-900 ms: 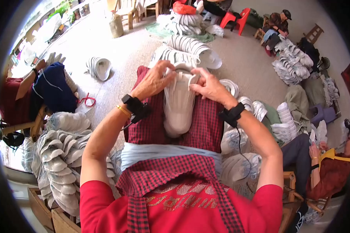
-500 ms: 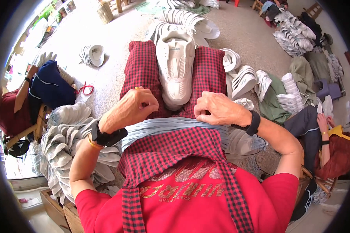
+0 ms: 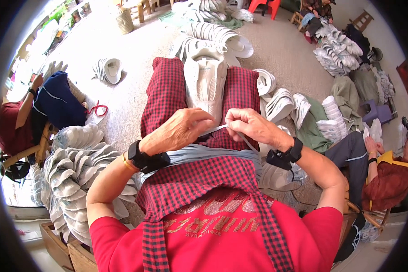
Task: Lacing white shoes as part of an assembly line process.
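Note:
A white sneaker [image 3: 206, 79] stands between my knees, its opening away from me and its toe end partly hidden by my hands. In front of it, a thin pale shoelace [image 3: 215, 130] stretches between my hands. My right hand [image 3: 249, 127] pinches the lace between thumb and fingertips, and a tail of it hangs below that hand. My left hand [image 3: 182, 128] is closed with its fingers curled at the lace's other end. Across my lap lies a bundle of light blue laces [image 3: 204, 154], just under both wrists. The checked apron [image 3: 163, 95] covers my legs.
Stacked white shoe uppers [image 3: 75, 181] pile up at my left, with more uppers [image 3: 283, 103] along my right. Beyond the sneaker lies a row of uppers [image 3: 213, 34]. Co-workers sit on both sides; a sleeve [image 3: 387, 186] shows at right. A red stool [image 3: 273, 7] stands far off.
Both hands have moved closer together in front of the sneaker, and a lace now runs between them. The view has tilted slightly, showing more of the far floor.

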The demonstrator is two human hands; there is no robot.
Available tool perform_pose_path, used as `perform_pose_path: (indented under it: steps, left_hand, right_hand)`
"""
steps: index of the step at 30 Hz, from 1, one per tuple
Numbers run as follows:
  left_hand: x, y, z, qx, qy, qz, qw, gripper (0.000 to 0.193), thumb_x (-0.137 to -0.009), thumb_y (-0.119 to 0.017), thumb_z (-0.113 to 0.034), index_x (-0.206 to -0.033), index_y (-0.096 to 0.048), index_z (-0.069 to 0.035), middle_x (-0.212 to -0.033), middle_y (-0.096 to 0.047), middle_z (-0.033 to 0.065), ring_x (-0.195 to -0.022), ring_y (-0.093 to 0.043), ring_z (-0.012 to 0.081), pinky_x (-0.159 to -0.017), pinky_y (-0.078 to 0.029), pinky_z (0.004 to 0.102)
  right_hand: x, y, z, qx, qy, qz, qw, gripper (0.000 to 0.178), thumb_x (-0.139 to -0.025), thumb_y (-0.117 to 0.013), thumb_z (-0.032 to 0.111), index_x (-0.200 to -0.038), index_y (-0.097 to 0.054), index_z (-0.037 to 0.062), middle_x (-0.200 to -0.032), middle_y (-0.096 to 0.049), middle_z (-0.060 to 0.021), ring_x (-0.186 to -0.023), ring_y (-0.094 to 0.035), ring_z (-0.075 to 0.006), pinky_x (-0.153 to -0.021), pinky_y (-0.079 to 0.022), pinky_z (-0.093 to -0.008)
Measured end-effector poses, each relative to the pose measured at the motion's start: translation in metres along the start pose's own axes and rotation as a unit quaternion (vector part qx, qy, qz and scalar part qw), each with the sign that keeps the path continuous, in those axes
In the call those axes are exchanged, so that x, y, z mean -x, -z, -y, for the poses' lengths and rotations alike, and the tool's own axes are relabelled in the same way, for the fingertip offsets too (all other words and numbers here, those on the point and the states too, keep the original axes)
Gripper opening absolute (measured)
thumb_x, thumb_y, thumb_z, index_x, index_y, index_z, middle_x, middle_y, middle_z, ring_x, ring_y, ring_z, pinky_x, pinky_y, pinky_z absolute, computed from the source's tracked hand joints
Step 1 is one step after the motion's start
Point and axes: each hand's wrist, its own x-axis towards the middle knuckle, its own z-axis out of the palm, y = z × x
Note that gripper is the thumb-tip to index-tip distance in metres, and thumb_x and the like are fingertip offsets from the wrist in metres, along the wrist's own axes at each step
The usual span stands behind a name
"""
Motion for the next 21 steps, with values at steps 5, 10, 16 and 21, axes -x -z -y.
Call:
perform_pose_path:
  steps: [5, 10, 16, 21]
  left_hand:
    - [-0.004, 0.026, -0.04, 0.174, 0.089, 0.045, 0.98, 0.035, -0.106, -0.049, -0.03, -0.092, -0.065, -0.001, -0.071, -0.053, -0.0039, -0.063, -0.045, 0.005, -0.055, -0.038, 0.0244]
    - [0.033, 0.089, -0.04, 0.381, 0.014, -0.173, 0.908, 0.029, -0.103, -0.051, -0.024, -0.078, -0.052, -0.008, -0.066, -0.038, -0.0077, -0.054, -0.032, 0.0021, -0.046, -0.023, 0.0216]
    - [0.07, 0.163, -0.079, 0.475, -0.163, -0.221, 0.836, 0.027, -0.106, -0.039, -0.02, -0.082, -0.04, -0.011, -0.065, -0.032, -0.0059, -0.055, -0.029, 0.0066, -0.049, -0.024, 0.0239]
    - [0.075, 0.194, -0.099, 0.467, -0.3, -0.151, 0.818, 0.025, -0.106, -0.038, -0.019, -0.083, -0.04, -0.011, -0.065, -0.031, -0.0044, -0.056, -0.03, 0.0082, -0.05, -0.028, 0.0247]
  right_hand:
    - [0.008, 0.029, 0.03, 0.175, 0.152, -0.077, 0.97, 0.018, -0.092, -0.059, 0.018, -0.084, -0.058, 0.0011, -0.071, -0.054, 0.0031, -0.068, -0.048, -0.0049, -0.061, -0.041, -0.0261]
    - [0.011, 0.13, -0.014, 0.28, 0.153, -0.293, 0.901, 0.018, -0.088, -0.06, 0.018, -0.081, -0.059, 0.0012, -0.069, -0.054, 0.0031, -0.065, -0.049, -0.0067, -0.06, -0.042, -0.0271]
    - [-0.004, 0.21, -0.112, 0.401, 0.049, -0.463, 0.789, 0.026, -0.08, -0.064, 0.023, -0.077, -0.064, -0.0029, -0.066, -0.064, -0.0188, -0.062, -0.066, -0.0288, -0.059, -0.049, -0.0397]
    - [-0.018, 0.23, -0.159, 0.448, -0.006, -0.511, 0.734, 0.025, -0.078, -0.06, 0.02, -0.072, -0.066, -0.0034, -0.073, -0.064, -0.0279, -0.071, -0.067, -0.0425, -0.063, -0.051, -0.0492]
